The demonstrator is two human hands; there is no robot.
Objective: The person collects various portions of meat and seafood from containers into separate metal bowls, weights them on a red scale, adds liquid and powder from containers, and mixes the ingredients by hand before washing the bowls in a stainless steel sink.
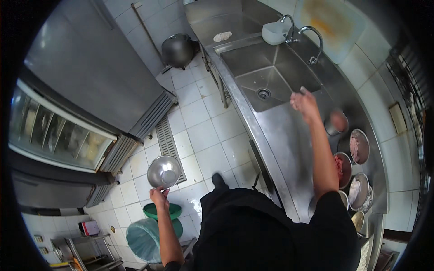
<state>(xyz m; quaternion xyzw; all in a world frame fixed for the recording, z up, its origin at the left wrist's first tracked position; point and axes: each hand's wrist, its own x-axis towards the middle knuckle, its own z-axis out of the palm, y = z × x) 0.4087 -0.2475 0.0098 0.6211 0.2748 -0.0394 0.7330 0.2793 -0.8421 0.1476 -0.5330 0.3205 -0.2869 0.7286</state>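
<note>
Left hand (159, 198) pinches steel mixing bowl (163, 172) by its rim, right hand (305, 105) loose, seemingly empty; 1-sided grip could let it slip.

A long steel counter (282, 135) with a built-in sink (260, 81) bears a crumpled white thing (222, 36) toward its far end, a white tub (274, 34) beside the taps (313, 60) and, nearer, clustered round metal bowls (364, 145) (several holding pinkish or red raw meat (354, 148))
</note>
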